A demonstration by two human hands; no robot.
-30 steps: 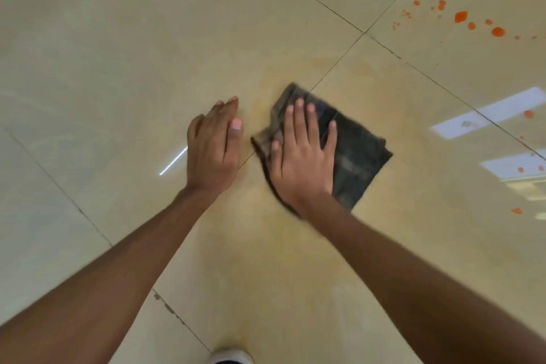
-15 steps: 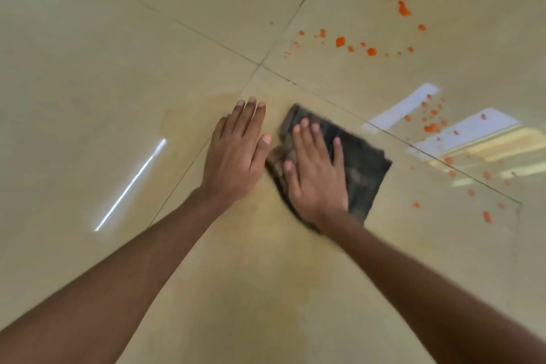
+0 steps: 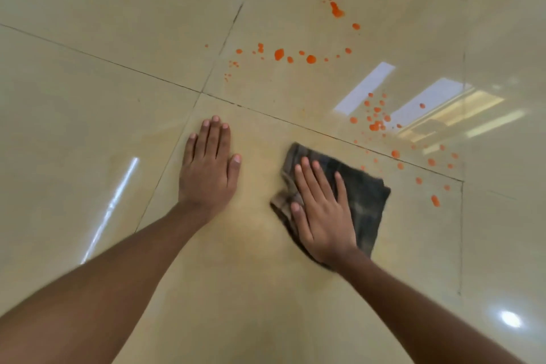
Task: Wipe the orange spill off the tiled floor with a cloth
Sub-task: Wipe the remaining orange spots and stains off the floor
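Right hand is spread flat, fingers splayed, pressing down on the dark folded checked cloth just right of centre frame, palm covering the cloth's near-left half. Left hand sits open and flat on the glossy beige tiled floor, left of centre, holding nothing, apparently bracing the body. Scattered orange droplets of the spill lie in the upper right, one cluster beyond the grout line just past the cloth's far corner, a looser arc higher up in the frame, and a few stragglers off to the right of the cloth. Around the hands the tile shows a faint yellowish haze, which looks like smeared residue. So plenty is left to do, by my reading. To do this stroke well: keep the palm weight even, push the cloth up and right across the grout line into the nearest cluster, gather drops inward rather than spreading them, and turn to a clean face once it soaks, then go back over that haze.
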